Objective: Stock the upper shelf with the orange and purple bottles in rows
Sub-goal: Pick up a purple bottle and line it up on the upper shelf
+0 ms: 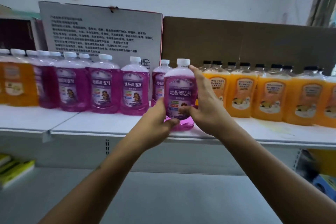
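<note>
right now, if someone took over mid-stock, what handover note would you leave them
Left hand: grips the lower part of the purple bottle.
Right hand: grips its right side, fingers up to the shoulder.
That bottle stands at the front edge of the upper shelf, in the gap between the rows.
Done: purple row to its left, orange row to its right, more orange bottles at far left.
Left: push this bottle back in line beside the purple row, then release the grip. No further stock is in view.
</note>
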Tool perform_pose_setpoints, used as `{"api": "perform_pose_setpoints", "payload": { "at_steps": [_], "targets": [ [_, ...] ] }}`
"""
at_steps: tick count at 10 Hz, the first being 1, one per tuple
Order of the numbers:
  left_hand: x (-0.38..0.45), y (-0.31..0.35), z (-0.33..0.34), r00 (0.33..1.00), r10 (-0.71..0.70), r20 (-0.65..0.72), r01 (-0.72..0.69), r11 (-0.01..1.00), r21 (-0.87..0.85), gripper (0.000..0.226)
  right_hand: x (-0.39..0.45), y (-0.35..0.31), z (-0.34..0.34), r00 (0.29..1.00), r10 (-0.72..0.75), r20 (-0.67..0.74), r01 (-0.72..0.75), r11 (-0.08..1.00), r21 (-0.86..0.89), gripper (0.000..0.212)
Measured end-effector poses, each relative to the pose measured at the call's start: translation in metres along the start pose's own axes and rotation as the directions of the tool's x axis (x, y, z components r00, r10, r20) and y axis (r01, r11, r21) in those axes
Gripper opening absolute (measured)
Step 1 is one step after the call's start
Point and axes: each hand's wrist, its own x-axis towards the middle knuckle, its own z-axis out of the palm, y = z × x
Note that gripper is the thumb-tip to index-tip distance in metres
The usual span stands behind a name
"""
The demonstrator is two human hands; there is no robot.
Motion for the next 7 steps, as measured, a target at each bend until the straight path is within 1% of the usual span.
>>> {"api": "perform_pose_setpoints", "payload": {
  "at_steps": [1, 2, 3, 4, 5, 6, 7],
  "targets": [
    [0.014, -0.008, -0.009, 0.991, -0.133, 0.022, 0.125, 0.970, 0.209, 0.043, 0.016, 0.009, 0.013, 0.999, 0.026, 0.020, -0.026, 1.000, 0.005, 0.103],
    [0.021, -0.014, -0.020, 0.984, -0.176, 0.022, 0.148, 0.882, 0.448, 0.036, 0.031, 0.016, 0.026, 0.998, 0.048, 0.034, -0.049, 0.998, 0.044, 0.105],
    [0.020, -0.023, -0.021, 0.987, -0.158, -0.039, 0.146, 0.753, 0.642, 0.035, 0.042, 0.020, 0.036, 0.997, 0.075, 0.028, -0.076, 0.996, 0.052, 0.108],
    [0.019, -0.031, -0.020, 0.988, -0.129, -0.087, 0.154, 0.735, 0.660, 0.034, 0.049, 0.023, 0.047, 0.996, 0.093, 0.013, -0.093, 0.995, 0.043, 0.109],
    [0.018, -0.033, -0.020, 0.984, -0.123, -0.130, 0.177, 0.765, 0.619, 0.029, 0.057, 0.024, 0.054, 0.994, 0.105, -0.011, -0.105, 0.994, 0.027, 0.108],
    [0.016, -0.033, -0.019, 0.981, -0.128, -0.145, 0.189, 0.791, 0.582, 0.026, 0.061, 0.021, 0.058, 0.992, 0.127, -0.007, -0.127, 0.992, 0.002, 0.108],
    [0.014, -0.029, -0.022, 0.978, -0.141, -0.153, 0.201, 0.828, 0.524, 0.027, 0.061, 0.014, 0.049, 0.987, 0.144, 0.068, -0.142, 0.989, -0.027, 0.112]
  ]
}}
